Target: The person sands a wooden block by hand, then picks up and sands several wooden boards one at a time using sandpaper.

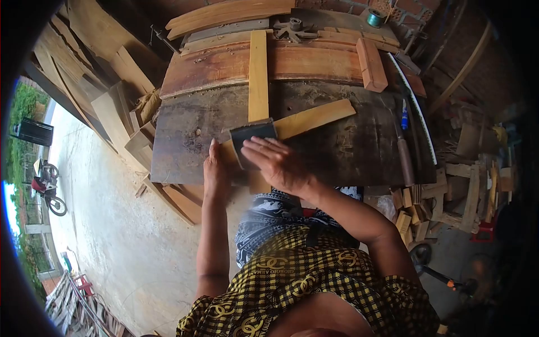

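Note:
Two pale wooden strips lie crossed on the dark workbench (185, 132). One upright strip (258, 78) runs away from me; the slanted strip (320, 117) reaches up to the right. Over the crossing lies a dark sheet (252, 133), which looks like sandpaper. My right hand (272, 160) rests on this sheet with its fingers stretched out flat. At the left end of the slanted strip, my left hand (218, 165) grips the wood, its thumb pointing up along the near side.
A reddish block (371, 64) stands at the bench's right. Beside it lie a blue marker (404, 115), a wooden-handled tool (405, 160) and a saw blade (415, 101). Behind are planks (230, 17), a metal star-shaped part (295, 31) and a spool (375, 18).

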Tool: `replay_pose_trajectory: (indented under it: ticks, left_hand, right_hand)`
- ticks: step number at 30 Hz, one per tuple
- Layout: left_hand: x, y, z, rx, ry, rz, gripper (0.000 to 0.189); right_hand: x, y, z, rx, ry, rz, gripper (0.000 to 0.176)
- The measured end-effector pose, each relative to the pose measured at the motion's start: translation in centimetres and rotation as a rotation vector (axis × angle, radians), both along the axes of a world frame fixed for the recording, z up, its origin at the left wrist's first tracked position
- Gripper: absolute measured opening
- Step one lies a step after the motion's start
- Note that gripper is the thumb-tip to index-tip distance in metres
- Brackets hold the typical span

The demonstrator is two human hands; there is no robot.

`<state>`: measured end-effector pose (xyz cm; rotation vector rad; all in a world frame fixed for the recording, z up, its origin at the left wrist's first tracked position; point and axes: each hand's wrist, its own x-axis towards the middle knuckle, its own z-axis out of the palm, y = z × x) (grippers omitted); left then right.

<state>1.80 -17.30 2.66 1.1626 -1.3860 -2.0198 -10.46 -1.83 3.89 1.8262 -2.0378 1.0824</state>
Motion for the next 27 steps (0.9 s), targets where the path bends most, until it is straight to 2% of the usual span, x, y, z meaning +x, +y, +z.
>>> replay_pose_trajectory:
  ticks: [1, 3, 5, 7, 9, 11, 13, 15, 17, 19, 20, 21, 22, 25, 26, 27]
  left_hand:
    - [-0.2, 0.5, 0.6, 0.049, 0.017, 0.000, 0.057]
    - [-0.2, 1.0, 0.9, 0.073, 0.019, 0.009, 0.056]
    - [-0.5, 1.3, 0.9, 0.096, 0.040, 0.018, 0.055]
    - [-0.6, 1.4, 0.8, 0.105, 0.043, 0.005, 0.052]
    - [0.0, 1.9, 0.8, 0.010, 0.053, -0.066, 0.050]
    - [-0.5, 2.4, 1.5, -0.092, 0.071, -0.131, 0.049]
    - [-0.1, 3.6, 2.6, -0.083, 0.140, -0.186, 0.044]
    - [-0.1, 3.2, 2.8, -0.080, 0.228, -0.204, 0.041]
    - [0.1, 3.8, 4.4, -0.041, 0.149, -0.147, 0.040]
    - [0.1, 4.0, 4.1, -0.052, 0.096, -0.138, 0.044]
    - [0.1, 4.0, 3.8, -0.027, 0.119, -0.128, 0.046]
    - [-0.1, 4.1, 3.7, 0.001, 0.145, -0.117, 0.047]
    - [-0.4, 4.5, 3.9, -0.001, 0.146, -0.129, 0.047]
    - [-0.7, 5.9, 5.3, -0.009, 0.153, -0.144, 0.050]
    - [-0.6, 5.8, 5.8, -0.048, 0.164, -0.143, 0.050]
    - [-0.6, 5.9, 6.2, -0.085, 0.173, -0.137, 0.050]
  right_hand:
    - [-2.1, 0.4, -1.0, -0.035, 0.007, -0.055, 0.029]
    - [-9.0, 2.5, -3.3, -0.094, 0.008, -0.312, 0.030]
    - [-14.4, 6.2, -3.4, -0.094, -0.092, -0.470, 0.032]
    - [-15.3, 7.1, -3.6, -0.087, -0.164, -0.486, 0.032]
    - [-14.7, 6.6, -4.2, -0.084, -0.001, -0.565, 0.031]
    - [-9.6, 4.6, -2.3, -0.133, -0.201, -0.489, 0.038]
    - [-2.1, 3.3, 1.1, -0.011, -0.075, -0.223, 0.047]
    - [1.2, 3.1, 1.2, -0.049, -0.068, -0.065, 0.057]
    - [-1.6, 4.3, 0.4, -0.056, -0.090, -0.063, 0.058]
    - [-6.7, 6.2, -0.7, -0.117, -0.170, -0.304, 0.053]
    - [-10.2, 7.6, -2.3, -0.204, -0.170, -0.381, 0.041]
    - [-12.5, 8.9, -3.0, -0.189, -0.283, -0.497, 0.028]
    - [-14.0, 9.3, -2.9, -0.200, -0.262, -0.516, 0.024]
    - [-13.4, 8.2, -2.3, -0.194, -0.145, -0.567, 0.023]
    - [-11.3, 7.3, -2.0, -0.192, -0.229, -0.556, 0.024]
    - [-8.4, 6.2, -1.5, -0.217, -0.163, -0.463, 0.029]
